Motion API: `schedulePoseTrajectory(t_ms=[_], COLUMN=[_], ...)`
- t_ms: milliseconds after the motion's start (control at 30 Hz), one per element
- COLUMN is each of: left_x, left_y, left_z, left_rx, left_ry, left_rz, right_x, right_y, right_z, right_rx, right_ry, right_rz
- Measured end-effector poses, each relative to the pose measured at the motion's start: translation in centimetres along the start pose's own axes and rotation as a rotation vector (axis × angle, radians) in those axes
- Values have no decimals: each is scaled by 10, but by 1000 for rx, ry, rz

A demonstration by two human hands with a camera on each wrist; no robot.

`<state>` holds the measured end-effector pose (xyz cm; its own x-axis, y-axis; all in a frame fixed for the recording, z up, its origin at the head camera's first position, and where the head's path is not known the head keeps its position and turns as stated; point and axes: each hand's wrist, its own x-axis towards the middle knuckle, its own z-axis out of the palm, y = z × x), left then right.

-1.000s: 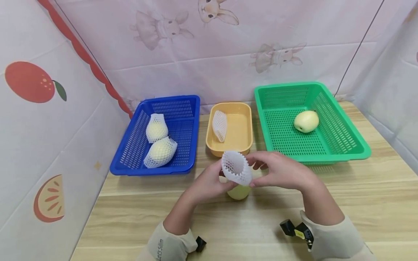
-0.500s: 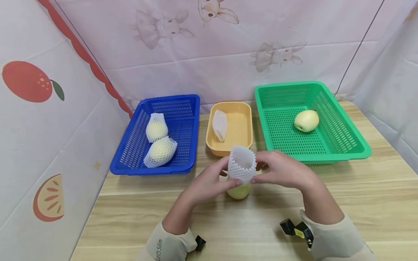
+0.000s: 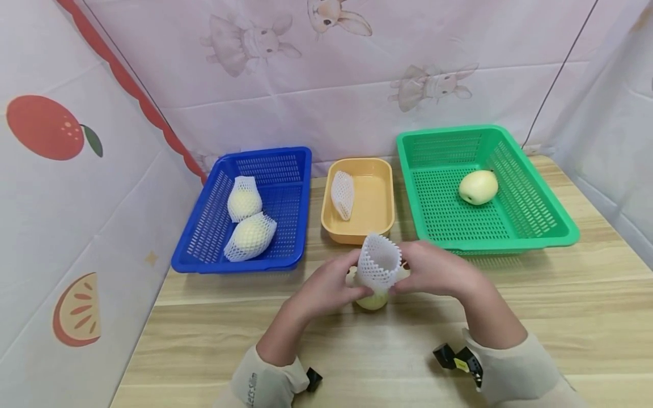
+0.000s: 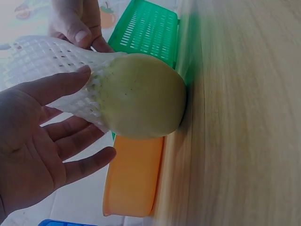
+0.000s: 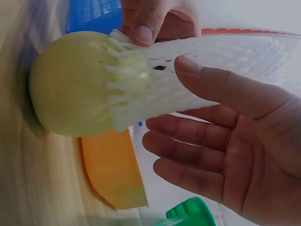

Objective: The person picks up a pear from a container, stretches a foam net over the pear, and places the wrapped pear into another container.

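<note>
A yellow-green pear (image 4: 143, 96) stands on the wooden table, its upper part inside a white foam net sleeve (image 3: 376, 262). In the head view the sleeve rises from the pear with its top end gaping. My left hand (image 3: 330, 286) pinches the left side of the sleeve between thumb and fingers. On the other side, my right hand (image 3: 436, 269) holds the sleeve in the same way. The right wrist view shows the sleeve's lower edge partway down the pear (image 5: 70, 89), leaving the bottom of the fruit bare.
At the back left, a blue basket (image 3: 283, 263) holds two net-wrapped pears (image 3: 251, 237). An orange-yellow tray (image 3: 374, 198) with a flattened foam net (image 3: 343, 195) stands in the middle. One bare pear (image 3: 478, 187) lies in the green basket (image 3: 520, 243) at right.
The sleeve has turned more upright and come down further over the pear. Both hands have shifted slightly around it; the pear has stayed in place.
</note>
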<state>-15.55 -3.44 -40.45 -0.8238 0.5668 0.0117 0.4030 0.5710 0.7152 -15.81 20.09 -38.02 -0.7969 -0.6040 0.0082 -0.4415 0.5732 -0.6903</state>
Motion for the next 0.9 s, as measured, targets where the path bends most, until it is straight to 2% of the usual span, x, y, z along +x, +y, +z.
schedulePoseTrajectory(t_ms=[233, 633, 900], left_x=[2, 4, 4], left_y=[-6, -21, -27], left_z=[0, 1, 4], left_rx=[-30, -87, -92], left_ry=[-34, -92, -143], left_rz=[-25, 4, -13], right_x=[7, 14, 16], right_y=[3, 7, 10], right_z=[9, 18, 22], right_rx=[-3, -73, -40], right_ry=[-25, -12, -86], right_rz=[11, 51, 119])
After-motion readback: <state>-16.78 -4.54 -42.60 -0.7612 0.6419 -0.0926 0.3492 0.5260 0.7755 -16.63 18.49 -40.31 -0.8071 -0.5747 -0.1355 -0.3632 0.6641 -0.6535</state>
